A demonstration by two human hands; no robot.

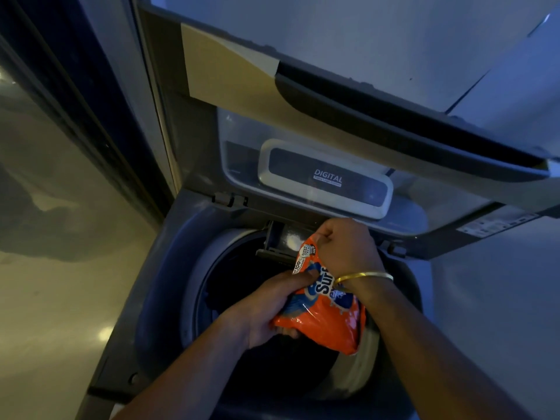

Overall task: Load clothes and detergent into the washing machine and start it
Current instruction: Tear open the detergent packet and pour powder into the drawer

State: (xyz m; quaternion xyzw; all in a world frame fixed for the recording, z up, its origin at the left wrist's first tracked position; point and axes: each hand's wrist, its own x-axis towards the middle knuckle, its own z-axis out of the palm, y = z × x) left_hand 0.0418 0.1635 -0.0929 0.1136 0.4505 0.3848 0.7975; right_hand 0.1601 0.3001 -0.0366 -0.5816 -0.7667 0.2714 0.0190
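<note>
Orange detergent packet gripped in both my hands, left hand clenched round its middle, right hand pinching its top corner, detergent drawer just beyond

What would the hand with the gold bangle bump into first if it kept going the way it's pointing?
Probably the pulled-out detergent drawer just beyond the right hand, which pinches the orange packet's top. Depth is uncertain.

I hold the detergent packet above the washing machine drum, my left hand under its near end and my right hand at its far end, just before the detergent drawer, with the raised lid behind.
</note>
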